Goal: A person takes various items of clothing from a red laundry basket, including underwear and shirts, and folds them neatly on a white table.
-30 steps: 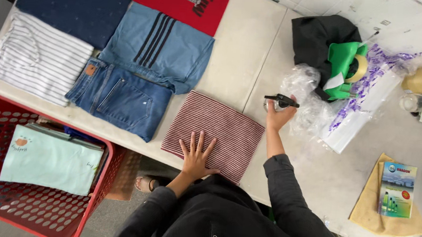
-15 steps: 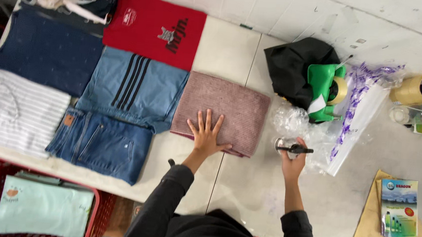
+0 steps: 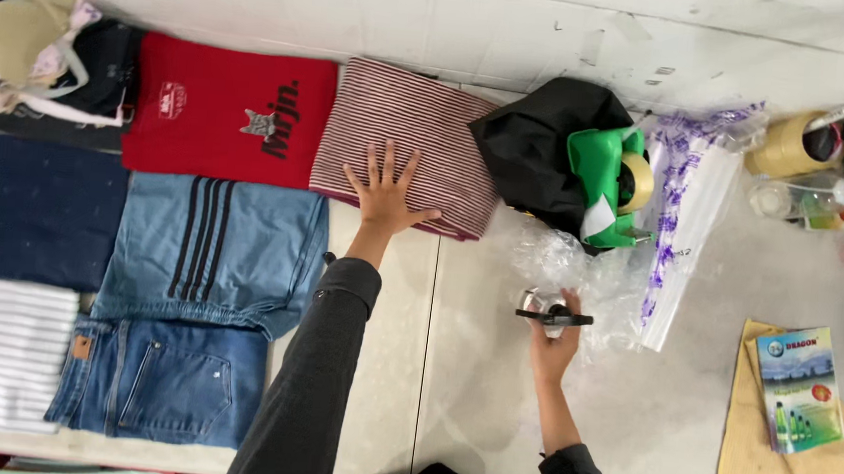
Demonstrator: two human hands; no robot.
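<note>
While my left hand lies flat, fingers spread, on the folded striped garment beside the red shirt, my right hand grips a black marker; release follows.

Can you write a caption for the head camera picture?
Left hand flat on a folded red-and-white striped cloth; right hand holding a black marker pen over a white table.

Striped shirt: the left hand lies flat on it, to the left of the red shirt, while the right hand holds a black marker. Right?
Not quite. In the head view the striped shirt lies to the right of the red shirt, not the left. The left hand does lie flat on it, and the right hand holds the black marker.
</note>
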